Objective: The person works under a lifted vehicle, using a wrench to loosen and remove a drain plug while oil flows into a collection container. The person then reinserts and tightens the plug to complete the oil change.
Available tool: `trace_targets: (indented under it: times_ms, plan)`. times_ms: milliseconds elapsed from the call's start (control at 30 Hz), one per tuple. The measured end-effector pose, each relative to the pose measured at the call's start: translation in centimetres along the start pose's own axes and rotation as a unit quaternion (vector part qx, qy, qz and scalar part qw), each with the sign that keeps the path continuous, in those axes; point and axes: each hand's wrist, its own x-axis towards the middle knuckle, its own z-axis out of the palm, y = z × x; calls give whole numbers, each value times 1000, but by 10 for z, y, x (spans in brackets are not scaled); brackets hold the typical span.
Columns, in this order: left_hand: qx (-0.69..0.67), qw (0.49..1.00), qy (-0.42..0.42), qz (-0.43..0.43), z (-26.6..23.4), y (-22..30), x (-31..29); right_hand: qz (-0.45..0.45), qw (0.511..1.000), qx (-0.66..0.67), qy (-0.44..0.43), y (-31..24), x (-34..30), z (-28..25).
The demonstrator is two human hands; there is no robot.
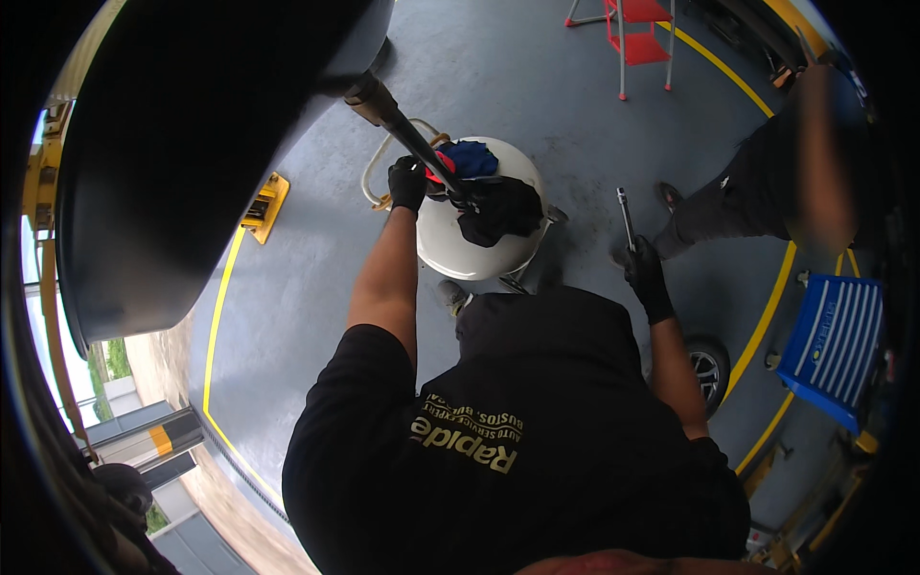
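Note:
My right hand (649,280), in a black glove, is closed around the handle of a metal ratchet wrench (626,213) that points up and away from me. My left hand (407,182), also gloved in black, is raised beside a long dark tube (414,139). Its fingers look curled, but what they hold, if anything, is hidden. The tube slants down from the vehicle's dark underside (220,125) toward a white round tank (460,251). On or over the tank's top are a black cloth (503,213), a dark blue cloth (471,158) and a red item (441,169).
A pale hose (372,172) loops at the tank's left. Another person's leg (719,206) and blurred arm are at right. Nearby stand a wheel (709,374), a blue tool cart (832,350), a red step ladder (640,48) and a yellow lift foot (266,208).

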Motion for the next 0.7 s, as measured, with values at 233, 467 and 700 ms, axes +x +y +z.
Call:
trace_targets:
  times_ms: [233, 467, 700]
  plan:
    - [-26, 984, 166, -63, -9, 10, -60, -61, 982, -160, -85, 5, 104, 109]
    - [143, 935, -76, 316, 22, 103, -197, -19, 969, -184, -161, 45, 122, 158]
    - [206, 921, -218, 248, 52, 89, -184, -66, 981, -114, -143, 6, 84, 113]
